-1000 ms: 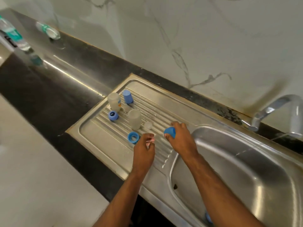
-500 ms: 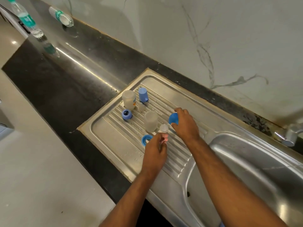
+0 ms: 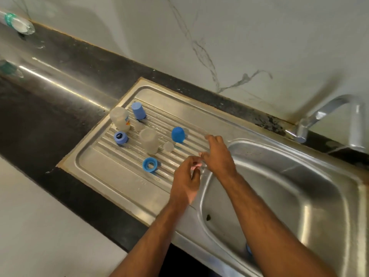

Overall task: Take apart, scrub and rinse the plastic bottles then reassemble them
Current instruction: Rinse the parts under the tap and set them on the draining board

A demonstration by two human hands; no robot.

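Both hands' fingers [image 3: 194, 163] loosely curled, empty.

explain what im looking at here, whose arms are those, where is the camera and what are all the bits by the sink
There is no machine here: the arms belong to a person washing small plastic bottles. The single picture comes from a wide-angle camera worn on their head, looking forward and down, so you see what they see.

The ribbed metal area is the draining board, with the sink basin and tap to its right. On the board stand taken-apart bottle parts: two cloudy bottle bodies, two blue caps, two blue rings and two small clear pieces. A separate water bottle lies on the dark counter at far left.

The left hand and right hand meet at the basin's edge. Neither clearly holds anything; the fingertips are too blurred to be sure.
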